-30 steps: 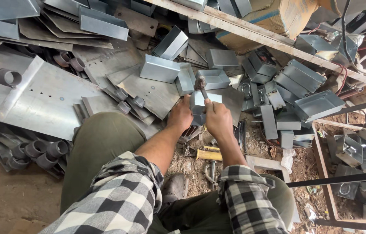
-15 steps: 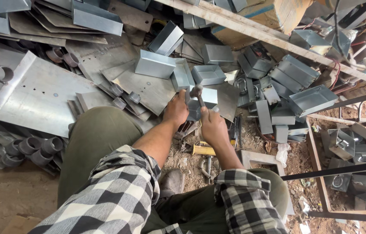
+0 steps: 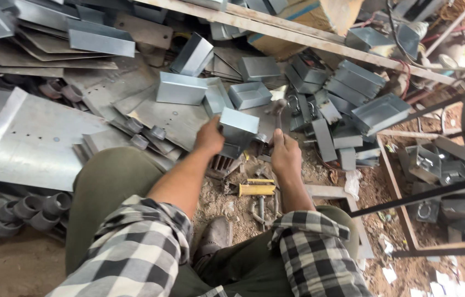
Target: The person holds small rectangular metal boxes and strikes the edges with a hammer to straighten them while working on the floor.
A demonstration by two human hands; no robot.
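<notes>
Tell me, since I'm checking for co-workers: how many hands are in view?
2. The left hand holds a folded sheet-metal box; the right hand, just beside it, grips a hammer. Both are the wearer's own; no others show.

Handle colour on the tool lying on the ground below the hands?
Yellow handle, on the dirt just below the right hand. Head view shows it clearly.

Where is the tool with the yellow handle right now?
The yellow-handled tool lies on the dirt floor near the middle of the head view, just below the right hand and between the person's knees.
</notes>
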